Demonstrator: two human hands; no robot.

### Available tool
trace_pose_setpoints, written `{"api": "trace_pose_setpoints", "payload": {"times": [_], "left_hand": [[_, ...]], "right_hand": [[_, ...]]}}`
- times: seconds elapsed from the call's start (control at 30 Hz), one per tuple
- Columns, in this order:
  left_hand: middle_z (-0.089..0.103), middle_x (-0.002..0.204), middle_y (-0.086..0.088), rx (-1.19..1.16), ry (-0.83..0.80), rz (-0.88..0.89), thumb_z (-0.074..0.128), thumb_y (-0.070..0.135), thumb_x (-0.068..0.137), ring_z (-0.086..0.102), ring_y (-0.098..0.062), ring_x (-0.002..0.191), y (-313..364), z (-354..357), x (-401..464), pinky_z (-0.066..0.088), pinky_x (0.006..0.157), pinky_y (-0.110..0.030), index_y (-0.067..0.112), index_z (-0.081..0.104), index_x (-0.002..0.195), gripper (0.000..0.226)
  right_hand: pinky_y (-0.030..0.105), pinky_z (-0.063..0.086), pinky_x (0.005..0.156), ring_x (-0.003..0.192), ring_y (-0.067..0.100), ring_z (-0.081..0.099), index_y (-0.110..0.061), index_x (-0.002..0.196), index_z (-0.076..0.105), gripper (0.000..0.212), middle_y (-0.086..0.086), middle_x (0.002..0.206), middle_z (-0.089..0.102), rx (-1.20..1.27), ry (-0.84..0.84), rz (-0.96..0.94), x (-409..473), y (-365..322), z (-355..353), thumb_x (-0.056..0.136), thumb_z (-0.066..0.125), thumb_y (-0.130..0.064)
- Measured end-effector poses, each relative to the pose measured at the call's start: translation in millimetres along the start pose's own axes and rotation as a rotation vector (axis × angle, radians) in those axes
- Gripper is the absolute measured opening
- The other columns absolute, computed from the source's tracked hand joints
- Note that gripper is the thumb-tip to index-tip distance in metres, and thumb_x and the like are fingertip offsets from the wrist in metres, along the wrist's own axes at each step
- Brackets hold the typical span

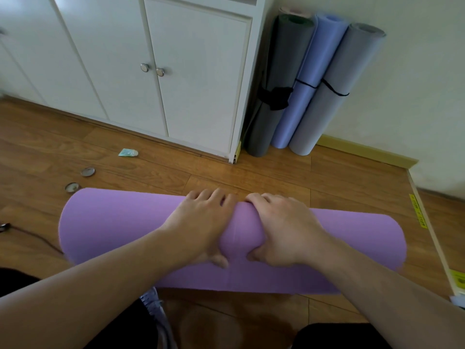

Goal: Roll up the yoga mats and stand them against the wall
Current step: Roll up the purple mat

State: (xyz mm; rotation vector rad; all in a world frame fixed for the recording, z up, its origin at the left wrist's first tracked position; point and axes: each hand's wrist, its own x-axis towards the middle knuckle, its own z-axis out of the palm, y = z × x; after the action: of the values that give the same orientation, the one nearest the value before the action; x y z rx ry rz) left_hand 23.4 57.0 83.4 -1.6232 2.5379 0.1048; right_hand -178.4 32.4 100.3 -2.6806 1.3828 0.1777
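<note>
In the head view we see a purple yoga mat point(113, 230) lying rolled across the wooden floor point(264, 172), in front of our knees. Our left hand point(201, 222) and our right hand point(284, 227) sit close together on the middle of the roll. Both hands grip it: the fingers curl over the far side and the thumbs press into the near side, so the foam is squeezed between them.

Behind the roll, a white cabinet point(196, 84) with two round knobs point(152, 69) stands on the floor. Right of it, rolled mats lean upright against the wall point(415, 96): a dark grey mat point(274, 71), a light blue mat point(304, 96) and a pale grey mat point(332, 79), each tied with a black strap. One more pinkish roll point(292, 11) shows only its top behind them.

On the floor to the left lie a small crumpled wrapper point(128, 152) and two round metal lids point(88, 171). A dark cable point(32, 235) runs near the left end of the purple roll.
</note>
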Motion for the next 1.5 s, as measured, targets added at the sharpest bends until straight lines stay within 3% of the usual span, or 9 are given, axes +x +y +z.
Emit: {"api": "trace_pose_setpoints", "payload": {"times": [0.23, 0.3, 0.43, 0.57, 0.77, 0.93, 1.07, 1.27, 1.5], "left_hand": [[0.06, 0.122, 0.011, -0.13, 0.04, -0.046, 0.078, 0.071, 0.052, 0.06, -0.018, 0.111, -8.6, -6.8, 3.3, 0.048, 0.094, -0.038, 0.031, 0.047, 0.126, 0.089], [0.061, 0.121, 0.013, -0.149, 0.03, -0.057, 0.078, 0.073, 0.052, 0.06, -0.016, 0.11, -9.6, -7.8, 2.5, 0.048, 0.091, -0.035, 0.033, 0.047, 0.125, 0.088], [0.055, 0.13, 0.008, -0.089, 0.016, -0.028, 0.08, 0.074, 0.055, 0.055, -0.018, 0.119, -8.3, -4.4, 0.3, 0.046, 0.103, -0.038, 0.029, 0.042, 0.131, 0.096], [0.052, 0.131, 0.004, 0.01, 0.007, -0.012, 0.086, 0.071, 0.054, 0.055, -0.022, 0.121, -6.8, -0.7, 1.1, 0.046, 0.104, -0.04, 0.024, 0.039, 0.131, 0.101], [0.06, 0.121, 0.012, -0.141, 0.017, -0.05, 0.078, 0.068, 0.051, 0.061, -0.018, 0.112, -9.5, -7.4, 4.6, 0.048, 0.094, -0.036, 0.03, 0.046, 0.126, 0.09], [0.057, 0.129, 0.009, -0.101, 0.011, -0.03, 0.078, 0.072, 0.056, 0.056, -0.018, 0.119, -8.4, -8.1, 1.4, 0.045, 0.102, -0.037, 0.029, 0.042, 0.133, 0.095], [0.052, 0.134, 0.003, 0.031, 0.034, -0.013, 0.082, 0.073, 0.055, 0.053, -0.023, 0.123, -5.8, -3.3, 2.4, 0.043, 0.106, -0.04, 0.025, 0.04, 0.136, 0.103], [0.061, 0.122, 0.011, -0.108, 0.041, -0.057, 0.077, 0.072, 0.054, 0.06, -0.017, 0.112, -10.2, -12.1, 4.4, 0.044, 0.096, -0.037, 0.03, 0.048, 0.126, 0.089], [0.052, 0.133, 0.005, -0.045, 0.014, -0.02, 0.081, 0.073, 0.055, 0.054, -0.021, 0.122, -9.6, -7.8, -0.1, 0.045, 0.104, -0.039, 0.027, 0.04, 0.137, 0.103]], "right_hand": [[0.04, 0.038, 0.115, 0.133, 0.025, 0.043, -0.026, 0.157, 0.019, 0.121, 0.0, 0.146, 0.039, -0.092, 0.01, -0.03, -5.5, -3.9, 3.1, 0.066, 0.087, -0.067], [0.04, 0.041, 0.113, 0.131, 0.024, 0.046, -0.026, 0.155, 0.024, 0.116, 0.0, 0.144, 0.042, -0.096, 0.017, -0.032, -3.8, -3.8, 4.2, 0.066, 0.089, -0.064], [0.04, 0.044, 0.108, 0.127, 0.02, 0.051, -0.03, 0.147, 0.035, 0.101, -0.005, 0.139, 0.05, -0.032, 0.031, -0.035, -0.5, -1.0, 1.5, 0.067, 0.086, -0.064], [0.039, 0.045, 0.107, 0.127, 0.019, 0.053, -0.033, 0.145, 0.035, 0.1, -0.007, 0.138, 0.053, 0.028, 0.004, -0.001, -0.5, 0.5, 0.2, 0.065, 0.086, -0.068], [0.039, 0.039, 0.112, 0.129, 0.025, 0.046, -0.025, 0.158, 0.018, 0.124, 0.001, 0.143, 0.041, -0.112, 0.015, -0.03, -5.0, -3.2, 2.2, 0.064, 0.09, -0.065], [0.04, 0.045, 0.103, 0.123, 0.023, 0.054, -0.028, 0.147, 0.034, 0.101, -0.002, 0.137, 0.051, -0.057, 0.038, -0.035, -1.7, 0.2, 0.0, 0.067, 0.085, -0.063], [0.039, 0.049, 0.1, 0.12, 0.02, 0.057, -0.031, 0.142, 0.038, 0.096, -0.005, 0.131, 0.057, 0.006, 0.024, 0.002, -1.4, 1.0, -3.1, 0.065, 0.084, -0.066], [0.038, 0.038, 0.114, 0.129, 0.025, 0.045, -0.025, 0.158, 0.018, 0.125, 0.002, 0.141, 0.04, -0.098, 0.037, -0.008, -5.7, -4.3, 1.7, 0.064, 0.09, -0.064], [0.037, 0.045, 0.102, 0.122, 0.02, 0.054, -0.03, 0.146, 0.037, 0.099, -0.005, 0.135, 0.053, -0.022, 0.056, -0.005, -1.1, -0.4, -2.8, 0.067, 0.084, -0.065]]}}
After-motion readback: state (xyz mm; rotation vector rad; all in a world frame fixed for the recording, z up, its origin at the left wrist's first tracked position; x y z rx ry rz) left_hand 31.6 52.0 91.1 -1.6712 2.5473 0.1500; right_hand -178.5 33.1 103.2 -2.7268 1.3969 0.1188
